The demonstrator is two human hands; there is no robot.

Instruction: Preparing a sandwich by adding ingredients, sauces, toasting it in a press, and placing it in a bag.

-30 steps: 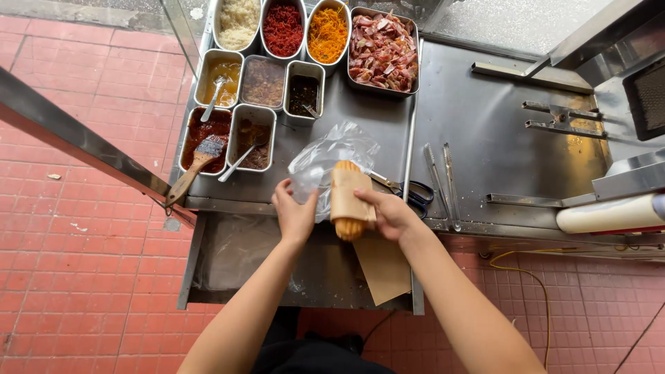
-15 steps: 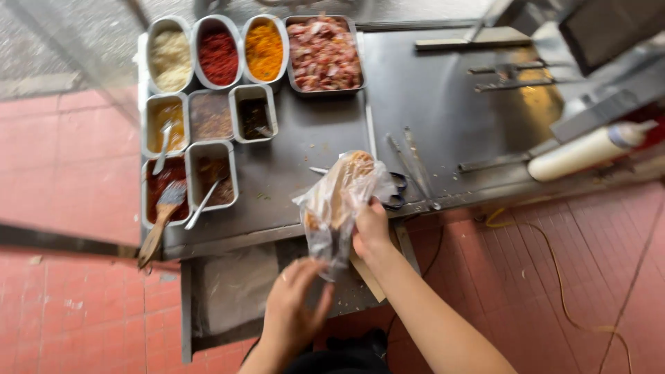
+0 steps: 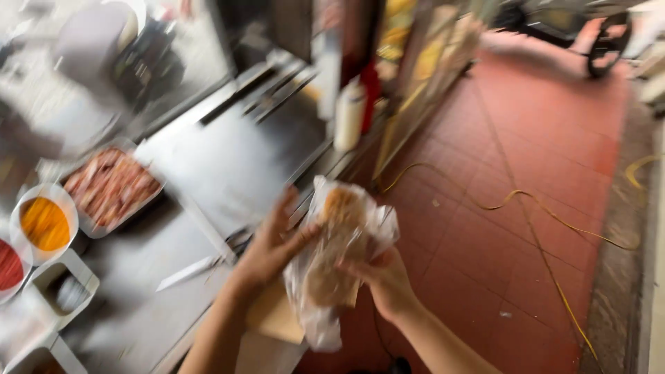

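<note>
Two hands, the left hand and the right hand, close on one wrapped roll inside one clear plastic bag. Left of the hands on the steel worktop lie one tray of chopped meat, one round tub of orange sauce, one tub of red sauce at the frame edge and two blurred rectangular containers. Beyond the hands stands one white squeeze bottle, and to their right one yellow cable runs over the red tiled floor.
</note>
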